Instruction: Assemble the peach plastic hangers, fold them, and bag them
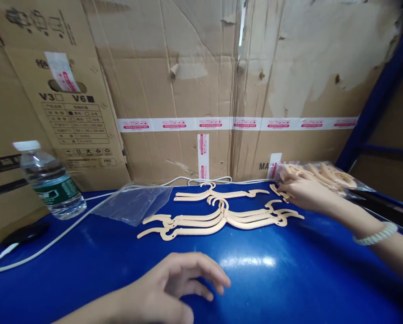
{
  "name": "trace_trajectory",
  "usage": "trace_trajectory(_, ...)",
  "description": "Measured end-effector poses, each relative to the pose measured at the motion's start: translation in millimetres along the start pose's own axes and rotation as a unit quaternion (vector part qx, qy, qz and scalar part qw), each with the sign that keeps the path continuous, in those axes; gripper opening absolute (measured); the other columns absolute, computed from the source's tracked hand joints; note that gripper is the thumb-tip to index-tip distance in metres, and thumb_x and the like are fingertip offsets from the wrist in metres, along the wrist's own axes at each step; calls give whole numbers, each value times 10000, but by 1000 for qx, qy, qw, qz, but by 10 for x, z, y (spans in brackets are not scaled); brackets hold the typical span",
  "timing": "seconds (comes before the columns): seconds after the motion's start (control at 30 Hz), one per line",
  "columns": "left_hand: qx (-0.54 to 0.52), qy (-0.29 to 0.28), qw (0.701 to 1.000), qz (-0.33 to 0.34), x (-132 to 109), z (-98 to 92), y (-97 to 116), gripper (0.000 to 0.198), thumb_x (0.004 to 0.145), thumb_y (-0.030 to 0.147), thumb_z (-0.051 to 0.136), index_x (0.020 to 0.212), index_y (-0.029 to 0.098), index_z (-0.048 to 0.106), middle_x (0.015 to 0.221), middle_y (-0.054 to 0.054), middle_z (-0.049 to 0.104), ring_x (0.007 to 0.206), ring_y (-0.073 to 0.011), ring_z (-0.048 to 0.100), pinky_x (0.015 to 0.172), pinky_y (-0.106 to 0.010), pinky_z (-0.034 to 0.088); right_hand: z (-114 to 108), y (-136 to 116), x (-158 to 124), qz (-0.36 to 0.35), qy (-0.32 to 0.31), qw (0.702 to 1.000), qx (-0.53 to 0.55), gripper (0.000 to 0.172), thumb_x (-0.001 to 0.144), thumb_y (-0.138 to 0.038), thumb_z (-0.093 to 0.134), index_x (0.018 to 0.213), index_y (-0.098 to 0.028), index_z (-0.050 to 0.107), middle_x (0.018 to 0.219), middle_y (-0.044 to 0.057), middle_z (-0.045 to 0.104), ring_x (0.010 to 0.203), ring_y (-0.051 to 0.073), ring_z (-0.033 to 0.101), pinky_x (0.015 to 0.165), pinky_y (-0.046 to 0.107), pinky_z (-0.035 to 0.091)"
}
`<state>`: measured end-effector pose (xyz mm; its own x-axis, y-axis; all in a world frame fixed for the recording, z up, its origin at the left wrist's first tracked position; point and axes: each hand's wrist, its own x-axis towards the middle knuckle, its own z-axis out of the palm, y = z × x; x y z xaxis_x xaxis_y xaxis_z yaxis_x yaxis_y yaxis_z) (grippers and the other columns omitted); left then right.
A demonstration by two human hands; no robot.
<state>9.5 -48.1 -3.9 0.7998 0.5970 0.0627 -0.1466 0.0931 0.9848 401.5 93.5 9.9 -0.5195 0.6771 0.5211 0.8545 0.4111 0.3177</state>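
Note:
My left hand (174, 283) hovers over the near part of the blue table (272, 283), fingers curved and apart, with nothing in it. At the back right, my right hand (301, 191) closes its fingers around a small beige hanger part (278, 192); the hand hides some of it. Right beside that hand lies a clear plastic bag (332, 177) with more beige hanger pieces inside. Several beige plastic folding hangers lie in the middle of the table: a front group (197, 231) set close together, their hooks bunched at the centre, and a single hanger (235, 195) behind.
A flattened clear plastic bag (133, 202) lies left of the hangers. A water bottle (54, 184) stands at the left, near a black device (27, 234) and a white cable (57, 238). Cardboard (187, 90) walls the back; a blue metal post (370, 99) rises at the right.

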Motion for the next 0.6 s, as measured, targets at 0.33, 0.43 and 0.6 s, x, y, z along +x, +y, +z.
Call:
trace_trajectory(0.33,-86,80,993,-20,20,-121,-93,431,592,73,708,1017,149,705,1006,-79,694,932,-202,606,858,-320,426,45,-73,-100,-68,-77,983,-154,270,832,-38,513,705,-157,720,1015,149,685,1118,353,489,798,436,350)
trace_trajectory(0.43,-91,79,993,-6,28,-114,-124,439,579,50,684,1008,141,711,980,-80,704,905,-198,613,834,-311,433,68,-86,-94,-65,-74,984,-149,264,849,-53,519,720,-150,728,979,145,692,1049,330,521,790,425,346)
trace_trajectory(0.6,-93,79,992,3,41,-133,-168,426,580,48,679,993,143,717,964,-75,707,886,-194,619,818,-305,440,32,-114,-82,-54,-48,987,-141,299,876,-46,473,732,-149,714,932,162,685,1042,339,522,806,438,344)
